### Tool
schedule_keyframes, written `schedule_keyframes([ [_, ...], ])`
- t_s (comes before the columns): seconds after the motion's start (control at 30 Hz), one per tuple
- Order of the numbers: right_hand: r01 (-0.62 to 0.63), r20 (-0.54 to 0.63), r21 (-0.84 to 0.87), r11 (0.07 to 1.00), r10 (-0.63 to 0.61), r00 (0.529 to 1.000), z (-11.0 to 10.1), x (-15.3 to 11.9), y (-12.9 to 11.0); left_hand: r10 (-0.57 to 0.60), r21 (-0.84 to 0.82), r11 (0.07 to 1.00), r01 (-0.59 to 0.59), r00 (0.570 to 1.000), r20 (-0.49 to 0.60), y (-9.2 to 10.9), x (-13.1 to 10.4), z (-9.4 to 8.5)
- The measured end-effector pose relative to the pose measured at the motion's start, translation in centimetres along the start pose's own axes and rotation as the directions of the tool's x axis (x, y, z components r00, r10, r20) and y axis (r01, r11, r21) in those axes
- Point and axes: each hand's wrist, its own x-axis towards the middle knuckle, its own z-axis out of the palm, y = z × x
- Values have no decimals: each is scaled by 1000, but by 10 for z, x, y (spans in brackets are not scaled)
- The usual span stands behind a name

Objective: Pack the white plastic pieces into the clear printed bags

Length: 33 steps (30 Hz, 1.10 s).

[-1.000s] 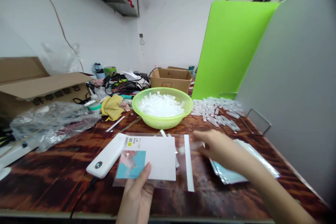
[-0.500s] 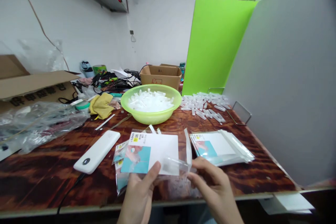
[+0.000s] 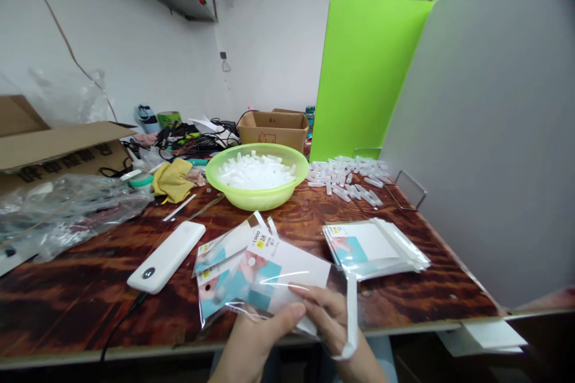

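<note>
My left hand (image 3: 258, 335) grips a clear plastic bag (image 3: 339, 281) by its lower edge, thumb on the front. Inside the bag is a printed card (image 3: 309, 260) in white and blue, tilted down to the right. The fingers of my right hand (image 3: 330, 311) are bent together at the bag's mouth, seemingly inside the film; whatever they hold is hidden. Across the back of that hand hangs the bag's white flap strip (image 3: 351, 317). Beneath and left of the held bag lie more bagged cards (image 3: 211, 296).
Behind stands a green basin (image 3: 258, 198) full of small whitish pieces. Small clear tubes (image 3: 335, 173) lie scattered to its right. A stack of bagged cards (image 3: 377, 245) is at right, a white power bank (image 3: 166, 257) at left. A grey partition (image 3: 485, 131) borders the right side.
The bag has tilted clockwise and come lower. My right hand has moved left into its mouth area. The clear tube seen there before is now hidden.
</note>
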Motion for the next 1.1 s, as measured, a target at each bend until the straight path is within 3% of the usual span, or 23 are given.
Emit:
schedule_keyframes([
  [0.07,23,-3,-70,997,-24,1000,0,3,-4,12,-37,999,-13,1000,-21,-3,1,2],
  [0.17,103,-124,-180,978,-126,984,-6,3,-8,39,-88,995,-45,997,-70,-3,8,2],
  [0.23,176,-250,-344,922,-271,930,-15,2,-10,92,-118,988,-103,991,-99,1,16,-2],
  [0.3,170,-371,-548,819,-421,828,-29,2,-9,149,-115,980,-162,982,-113,9,24,-9],
  [0.37,87,-404,-720,689,-517,755,-46,2,-6,143,-75,986,-152,984,-109,18,32,-18],
  [0.4,48,-367,-798,601,-546,753,-55,2,-3,103,-27,994,-106,990,-99,22,35,-23],
  [0.53,-29,-80,-995,100,-554,828,-79,-4,13,-86,179,979,93,995,-49,26,41,-39],
  [0.6,-44,-26,-999,-22,-523,852,-80,-8,19,-92,193,976,98,995,-41,23,42,-42],
  [0.73,-60,-49,-998,0,-558,828,-71,-11,24,-39,149,988,41,999,-15,23,40,-39],
  [0.87,-25,18,-997,-67,-570,821,-68,-8,26,-207,351,925,147,968,141,23,31,-37],
  [0.97,14,73,-994,-105,-580,812,-67,-8,29,-275,436,887,153,933,233,7,24,-37],
  [1.1,13,57,-997,-70,-671,739,-56,-8,26,-296,509,851,127,918,265,-25,22,-35],
])
